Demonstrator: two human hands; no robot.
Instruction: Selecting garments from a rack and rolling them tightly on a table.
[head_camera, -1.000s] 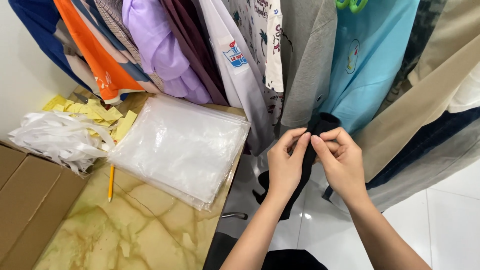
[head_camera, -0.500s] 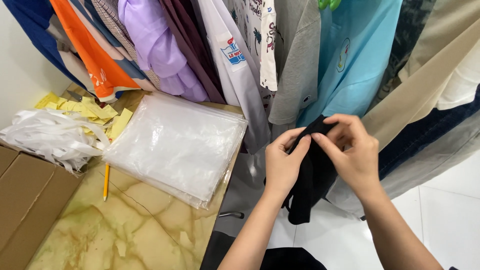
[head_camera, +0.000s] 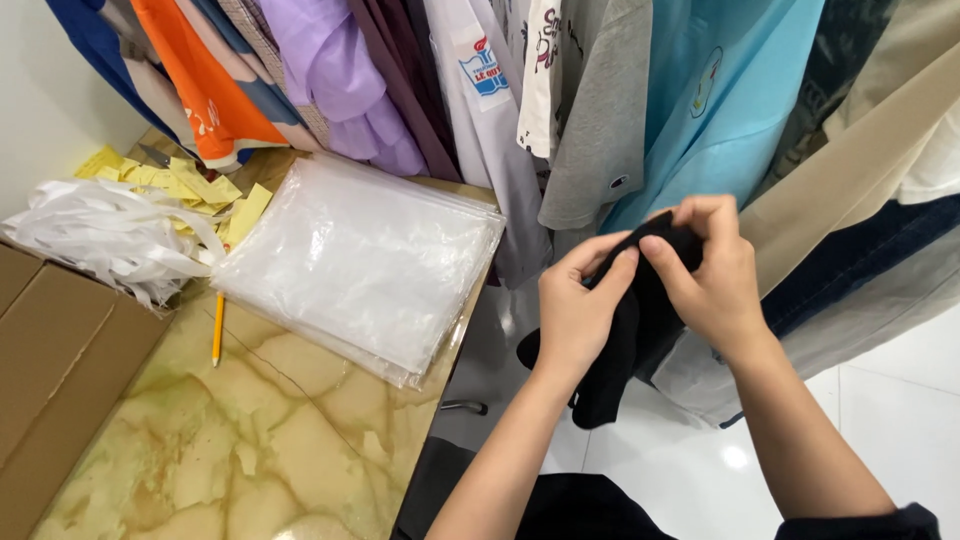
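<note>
Both hands pinch a black garment (head_camera: 625, 340) just in front of the hanging clothes. The left hand (head_camera: 575, 310) has thumb and fingers closed on its upper edge; the right hand (head_camera: 715, 275) curls tight over the same fold. On the marbled table (head_camera: 250, 450) to the left lies a stack of clear plastic bags (head_camera: 360, 265), flat and rectangular, beside yellow paper slips (head_camera: 195, 185), a white crumpled heap (head_camera: 110, 235) and a yellow pencil (head_camera: 217, 328).

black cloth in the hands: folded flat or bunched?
Bunched. The black cloth is gathered at its top between the left hand and right hand, and the rest hangs loose below them.
</note>
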